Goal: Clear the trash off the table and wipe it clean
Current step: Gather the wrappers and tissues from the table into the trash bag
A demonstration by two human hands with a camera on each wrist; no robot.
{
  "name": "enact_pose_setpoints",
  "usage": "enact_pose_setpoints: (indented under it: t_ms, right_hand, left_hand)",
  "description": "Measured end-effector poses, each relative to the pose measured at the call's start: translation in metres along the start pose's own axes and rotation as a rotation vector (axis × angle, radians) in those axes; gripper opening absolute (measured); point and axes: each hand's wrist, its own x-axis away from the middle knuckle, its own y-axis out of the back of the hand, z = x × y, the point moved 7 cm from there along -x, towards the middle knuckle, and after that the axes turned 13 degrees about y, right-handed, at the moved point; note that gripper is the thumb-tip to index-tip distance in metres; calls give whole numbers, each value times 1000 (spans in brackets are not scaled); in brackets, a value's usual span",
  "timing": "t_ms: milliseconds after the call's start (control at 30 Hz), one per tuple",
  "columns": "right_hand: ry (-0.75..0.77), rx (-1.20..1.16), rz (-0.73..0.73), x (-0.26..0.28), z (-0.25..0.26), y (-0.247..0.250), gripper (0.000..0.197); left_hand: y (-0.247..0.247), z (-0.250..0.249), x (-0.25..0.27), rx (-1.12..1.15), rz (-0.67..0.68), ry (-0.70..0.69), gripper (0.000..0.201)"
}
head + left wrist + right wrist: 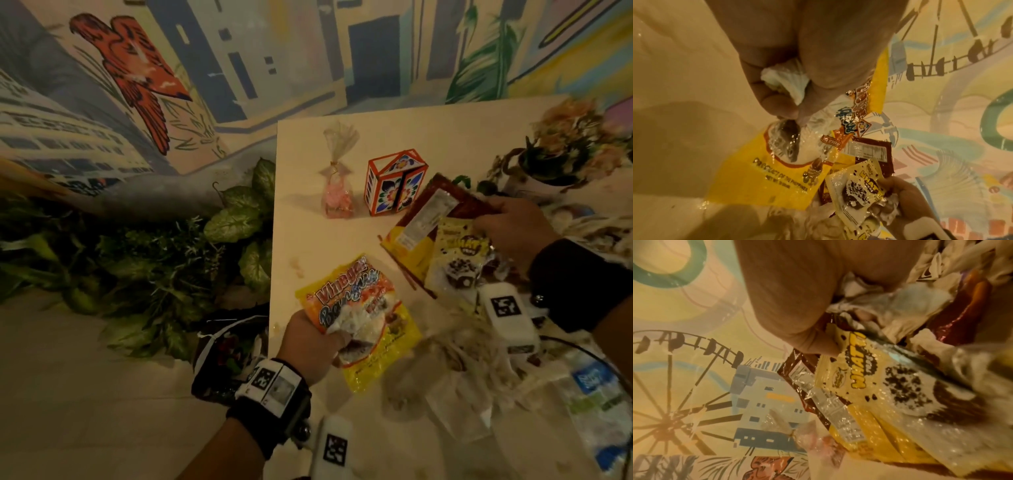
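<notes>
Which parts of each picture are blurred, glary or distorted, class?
Head view: dim, warm light; the tissue pile at lower right is motion-blurred, and the wide lens bends the mural wall. Left wrist view: glare specks glitter on the yellow Vinegar snack bag; the left hand is soft. Right wrist view: orange cast; the right hand and cream What's Up wrapper smear.

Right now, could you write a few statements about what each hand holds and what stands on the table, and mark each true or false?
1. The left hand grips a yellow vinegar snack bag and crumpled tissue. True.
2. The right hand is empty. False: it holds a pale yellow wrapper and a brown packet.
3. The flower-patterned box stands upright. True.
4. The pink candy bag lies in the left hand. False: it stands on the table.
</notes>
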Motion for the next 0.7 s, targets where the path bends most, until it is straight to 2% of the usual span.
enact_pose_setpoints:
  t_ms: [100, 167, 233, 333, 400, 500, 567, 700]
  right_hand:
    - [52, -50, -81, 4, 25, 6, 19]
    - [89, -93, -94, 10, 47, 4, 22]
    - [118, -104, -104, 17, 71, -4, 20]
    - [186, -69, -94, 33, 112, -31, 17]
    - [230, -117, -43, 48, 138, -65, 20]
    - [257, -193, 57, 69, 170, -132, 21]
    - [258, -205, 102, 81, 186, -184, 17]
    - [221, -204, 179, 97, 198, -282, 11]
  left_hand:
    - [22, -7, 8, 109, -37, -49, 16]
    - [46, -11, 14, 189, -66, -85, 23]
    - [79, -9, 16, 274, -97, -103, 27]
    - [141, -3, 17, 334, -151, -131, 24]
    - [190, 10, 9, 328, -196, -119, 24]
    - [260, 51, -16, 339, -237, -1, 26]
    - [306, 87, -34, 331, -295, 70, 43]
    - [366, 150, -66, 278, -322, 124, 31]
